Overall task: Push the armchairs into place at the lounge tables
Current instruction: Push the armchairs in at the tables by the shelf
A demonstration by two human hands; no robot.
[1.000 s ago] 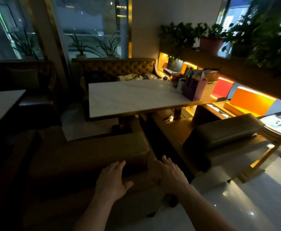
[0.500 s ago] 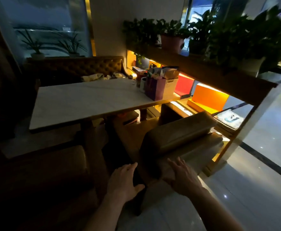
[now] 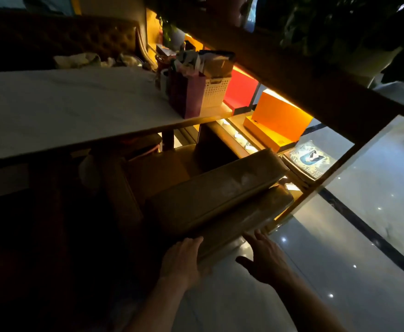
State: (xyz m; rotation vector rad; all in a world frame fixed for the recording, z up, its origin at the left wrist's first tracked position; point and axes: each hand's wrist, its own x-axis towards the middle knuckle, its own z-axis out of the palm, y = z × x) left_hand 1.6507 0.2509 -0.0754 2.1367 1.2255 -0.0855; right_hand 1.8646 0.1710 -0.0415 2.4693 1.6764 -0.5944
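A brown leather armchair [image 3: 220,195] stands with its seat tucked under the right end of the white marble lounge table [image 3: 71,104]. Its padded backrest faces me. My left hand [image 3: 184,259] lies flat against the back's lower left corner, fingers spread. My right hand [image 3: 263,255] hovers open at the lower right part of the back; whether it touches is unclear. A second armchair to the left is lost in deep shadow.
A pink bag [image 3: 191,92] and a white perforated basket [image 3: 214,92] stand on the table's right end. A lit wooden shelf [image 3: 316,92] with red and orange boxes [image 3: 277,121] runs along the right. Glossy tiled floor [image 3: 339,259] lies to the right. A tufted sofa [image 3: 76,41] is behind.
My view and both hands have shifted from the left armchair to the right one. The hands now sit at the right armchair's back, closer to the table.
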